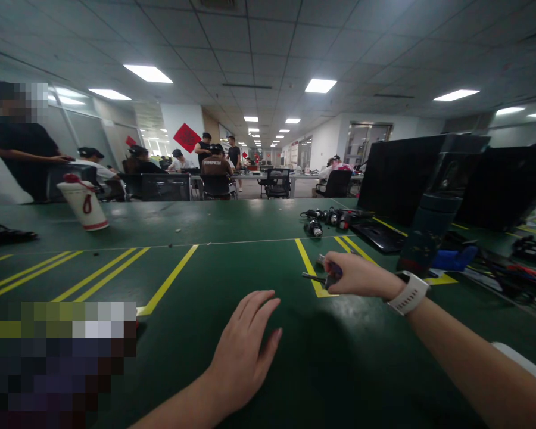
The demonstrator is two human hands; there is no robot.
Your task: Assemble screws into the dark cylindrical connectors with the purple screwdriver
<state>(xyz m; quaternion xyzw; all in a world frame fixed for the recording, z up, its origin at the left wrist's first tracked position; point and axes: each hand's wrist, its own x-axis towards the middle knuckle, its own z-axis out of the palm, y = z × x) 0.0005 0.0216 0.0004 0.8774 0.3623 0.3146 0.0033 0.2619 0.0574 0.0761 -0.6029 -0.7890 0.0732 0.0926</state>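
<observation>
My left hand point(245, 348) hovers over the green table point(196, 351), fingers loosely extended and thumb apart, with nothing in it. Farther right, my right hand point(352, 275), with a white watch on its wrist, is closed on a small dark object with a thin shaft point(312, 277) that points left. Its exact kind is hard to make out, since the fingers cover much of it. The hand is above the yellow tape corner point(310, 268) on the tabletop.
Several small black-and-silver devices point(315, 227) lie beyond my right hand, beside a black tray-like thing point(379, 235). A dark bottle point(433, 208) stands before black monitors point(397, 173). A white cup point(84, 205) is at the left. People sit and stand in the background.
</observation>
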